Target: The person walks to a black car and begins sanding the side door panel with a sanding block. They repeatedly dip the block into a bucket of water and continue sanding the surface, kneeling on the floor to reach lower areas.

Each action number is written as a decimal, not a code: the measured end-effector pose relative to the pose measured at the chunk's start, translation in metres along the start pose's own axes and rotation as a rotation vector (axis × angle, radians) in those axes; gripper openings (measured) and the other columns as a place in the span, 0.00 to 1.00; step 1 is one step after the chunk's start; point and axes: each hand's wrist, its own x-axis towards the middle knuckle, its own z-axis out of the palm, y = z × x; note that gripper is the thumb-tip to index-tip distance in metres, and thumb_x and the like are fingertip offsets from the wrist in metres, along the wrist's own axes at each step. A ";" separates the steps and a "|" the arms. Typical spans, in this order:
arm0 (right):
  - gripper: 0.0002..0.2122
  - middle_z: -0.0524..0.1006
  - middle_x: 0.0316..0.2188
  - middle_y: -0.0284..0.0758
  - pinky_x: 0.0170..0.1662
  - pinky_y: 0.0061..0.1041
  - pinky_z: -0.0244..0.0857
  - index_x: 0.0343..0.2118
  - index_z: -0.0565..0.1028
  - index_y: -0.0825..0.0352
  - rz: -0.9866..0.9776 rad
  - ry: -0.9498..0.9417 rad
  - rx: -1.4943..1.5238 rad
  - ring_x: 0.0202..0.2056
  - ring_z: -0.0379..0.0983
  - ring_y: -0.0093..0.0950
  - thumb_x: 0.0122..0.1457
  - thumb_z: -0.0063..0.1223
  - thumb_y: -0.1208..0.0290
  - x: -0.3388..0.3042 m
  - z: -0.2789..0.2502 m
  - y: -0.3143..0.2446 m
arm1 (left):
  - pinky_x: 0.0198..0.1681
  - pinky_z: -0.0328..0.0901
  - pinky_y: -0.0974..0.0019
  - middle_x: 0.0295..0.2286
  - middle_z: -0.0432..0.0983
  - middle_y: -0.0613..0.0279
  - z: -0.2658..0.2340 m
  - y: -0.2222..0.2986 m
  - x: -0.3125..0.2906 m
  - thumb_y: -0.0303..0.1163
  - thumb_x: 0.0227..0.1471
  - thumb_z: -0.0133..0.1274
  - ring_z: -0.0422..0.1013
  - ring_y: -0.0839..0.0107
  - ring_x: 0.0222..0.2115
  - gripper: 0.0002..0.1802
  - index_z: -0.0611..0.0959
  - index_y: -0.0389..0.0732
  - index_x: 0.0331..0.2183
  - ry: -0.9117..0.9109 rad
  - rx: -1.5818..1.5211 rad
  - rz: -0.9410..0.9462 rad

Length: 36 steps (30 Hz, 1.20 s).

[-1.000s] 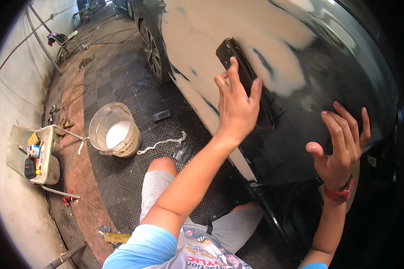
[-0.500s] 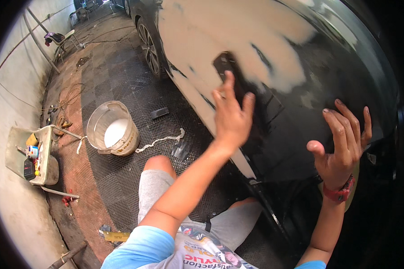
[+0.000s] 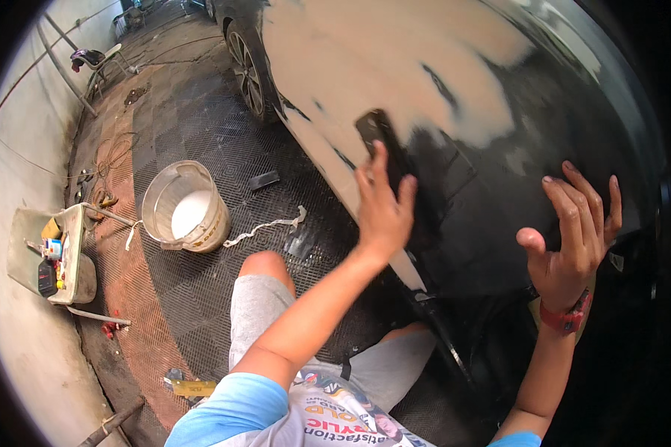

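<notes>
My left hand presses a dark rectangular sanding block flat against the side panel of a black car. The block lies at the lower edge of a large pale patch of filler on the panel. My right hand rests with spread fingers on the dark part of the panel, further right, holding nothing. A red band sits on that wrist. I am crouched, my knee near the car's sill.
A white bucket holding pale liquid stands on the dark grid floor mat to my left, a strip of rag beside it. A tray of small tools sits by the wall. The car's wheel is further ahead.
My left hand has slid the sanding block down and left along the panel, then back up a little. My right hand has stayed in place on the car.
</notes>
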 end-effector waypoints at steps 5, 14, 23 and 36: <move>0.31 0.86 0.37 0.31 0.74 0.49 0.51 0.43 0.84 0.63 0.001 0.007 0.011 0.51 0.83 0.34 0.64 0.51 0.33 0.005 0.003 -0.003 | 0.63 0.64 0.48 0.58 0.65 0.30 -0.020 -0.113 0.094 0.43 0.69 0.53 0.69 0.37 0.56 0.43 0.55 0.37 0.74 0.026 -0.016 -0.367; 0.31 0.86 0.38 0.30 0.74 0.48 0.51 0.43 0.84 0.62 -0.018 -0.002 -0.019 0.52 0.83 0.34 0.63 0.53 0.33 -0.001 0.001 -0.001 | 0.70 0.56 0.45 0.65 0.60 0.32 0.015 -0.019 -0.055 0.38 0.68 0.56 0.59 0.36 0.67 0.45 0.54 0.37 0.75 -0.005 -0.030 -0.146; 0.32 0.86 0.38 0.30 0.75 0.48 0.50 0.43 0.84 0.61 0.027 -0.003 -0.007 0.52 0.83 0.34 0.64 0.50 0.32 0.004 0.001 -0.003 | 0.68 0.61 0.52 0.65 0.68 0.35 0.002 -0.083 0.016 0.40 0.71 0.52 0.68 0.43 0.64 0.40 0.57 0.37 0.74 0.032 -0.243 -0.534; 0.31 0.86 0.38 0.31 0.74 0.47 0.52 0.43 0.84 0.61 0.022 0.007 0.007 0.52 0.83 0.33 0.64 0.50 0.32 0.004 -0.001 -0.003 | 0.66 0.63 0.56 0.64 0.69 0.35 -0.003 -0.142 0.064 0.29 0.68 0.55 0.69 0.51 0.64 0.40 0.56 0.38 0.73 0.059 -0.288 -0.531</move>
